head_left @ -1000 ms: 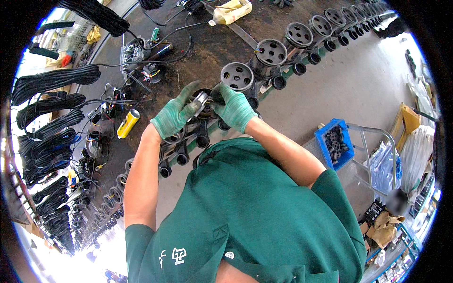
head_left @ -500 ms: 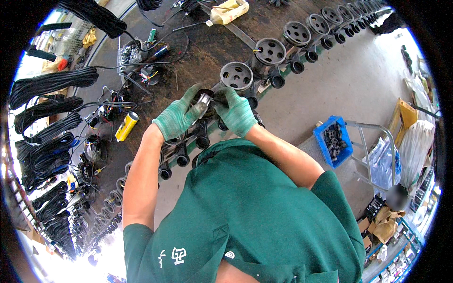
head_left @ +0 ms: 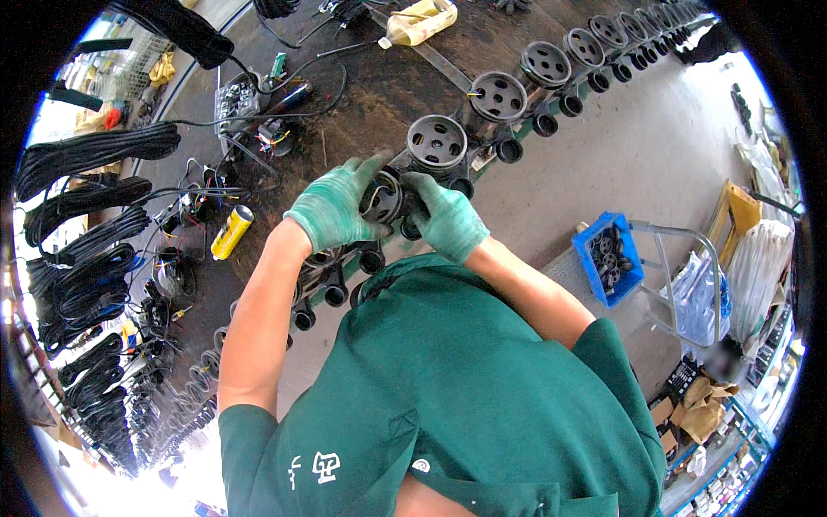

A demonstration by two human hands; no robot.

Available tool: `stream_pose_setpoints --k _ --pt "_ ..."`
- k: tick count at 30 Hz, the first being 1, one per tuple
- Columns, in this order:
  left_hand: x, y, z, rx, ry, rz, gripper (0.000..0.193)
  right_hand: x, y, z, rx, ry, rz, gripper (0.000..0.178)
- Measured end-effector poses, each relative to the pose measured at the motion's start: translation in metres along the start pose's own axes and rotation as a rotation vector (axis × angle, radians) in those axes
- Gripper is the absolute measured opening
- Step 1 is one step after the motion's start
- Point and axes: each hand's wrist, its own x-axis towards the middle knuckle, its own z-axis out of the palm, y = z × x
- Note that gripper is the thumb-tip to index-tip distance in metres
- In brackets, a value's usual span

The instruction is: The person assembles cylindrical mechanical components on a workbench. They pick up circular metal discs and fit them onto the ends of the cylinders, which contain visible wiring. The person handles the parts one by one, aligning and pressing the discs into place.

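My left hand, in a pale green glove, reaches round the far left side of a dark round motor housing at the bench edge. Its fingers point away from me and its thumb lies at the near side. From the right, my right hand, gloved alike, closes on the same housing with its thumb and fingers. A dark disc with a light curved rim shows between the hands; much of it is hidden. Just beyond stands another housing, topped by a grey disc with holes.
More disc-topped housings line the bench edge toward the far right. Left of my hands lie a yellow can, wiring and black cable bundles. A plastic bottle rests farther back. A blue crate of dark parts stands right.
The shiny metal face between my hands has turned out of sight, and a dark disc now shows in the housing. Both hands have moved slightly right and spread round it.
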Motion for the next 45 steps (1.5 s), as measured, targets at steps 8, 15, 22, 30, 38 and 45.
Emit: stream_pose_setpoints --k 8,15,22,30,38,45 --pt "0.01 -0.003 0.003 0.285 -0.068 0.124 0.106 -0.017 0.031 -0.029 -0.063 0.032 0.109 0.043" --pt "0.009 -0.012 0.007 0.446 -0.06 0.227 0.102 -0.031 0.049 -0.027 -0.101 0.029 0.147 0.044" --pt "0.021 0.026 -0.006 0.306 -0.231 -0.145 0.093 -0.025 0.045 -0.035 -0.126 -0.021 0.086 0.042" --pt "0.027 0.014 0.018 0.39 -0.186 -0.12 0.088 -0.018 0.047 -0.053 -0.129 -0.033 0.132 0.039" --pt "0.023 0.01 0.02 0.395 -0.163 -0.099 0.096 -0.007 0.041 -0.081 -0.129 -0.104 0.139 0.033" --pt "0.07 0.047 0.017 0.033 0.23 -0.118 0.113 -0.002 0.062 -0.105 -0.143 -0.071 0.152 0.034"
